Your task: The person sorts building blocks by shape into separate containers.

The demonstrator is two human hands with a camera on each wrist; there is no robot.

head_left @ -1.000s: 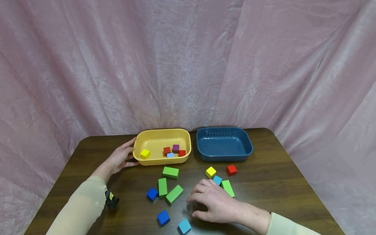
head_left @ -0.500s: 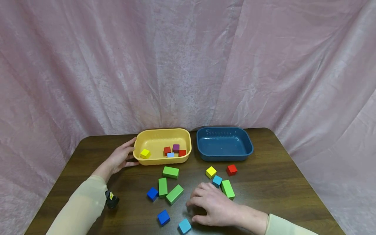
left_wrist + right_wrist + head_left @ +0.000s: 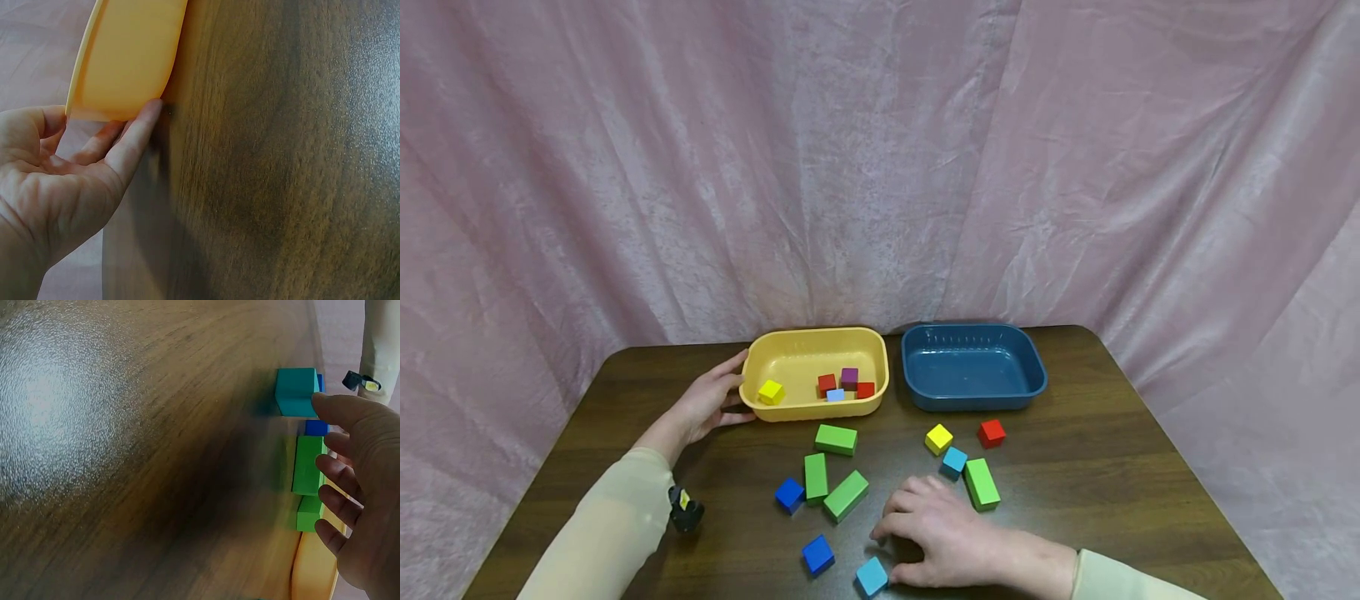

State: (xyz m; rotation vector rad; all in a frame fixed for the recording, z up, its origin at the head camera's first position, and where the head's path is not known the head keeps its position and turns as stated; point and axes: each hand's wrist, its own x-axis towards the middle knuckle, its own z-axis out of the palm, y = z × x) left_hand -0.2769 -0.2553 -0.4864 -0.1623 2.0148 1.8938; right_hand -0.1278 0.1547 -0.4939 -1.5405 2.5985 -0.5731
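Note:
At the left end of a yellow bin (image 3: 812,412), my left hand (image 3: 706,404) rests its spread fingers against the end wall. The left wrist view shows the fingertips of that hand (image 3: 69,181) along the rim and lower edge of the bin. My right hand (image 3: 943,533) hovers low over the table, fingers loosely bent and holding nothing. Its thumb tip is right at a light blue cube (image 3: 872,577), which the right wrist view shows beside the thumb (image 3: 337,407). Left of that cube lies a dark blue cube (image 3: 818,555).
Green blocks (image 3: 846,497) and another blue cube (image 3: 790,496) lie left of centre. Right of the hand are a yellow cube (image 3: 938,439), a red cube (image 3: 991,433), a teal cube (image 3: 954,463) and a green block (image 3: 982,485). A blue bin (image 3: 973,403) stands behind them.
My right hand has drawn back toward the near edge and slightly left, from beside the teal cube to the light blue cube. The left hand and the bins have stayed put.

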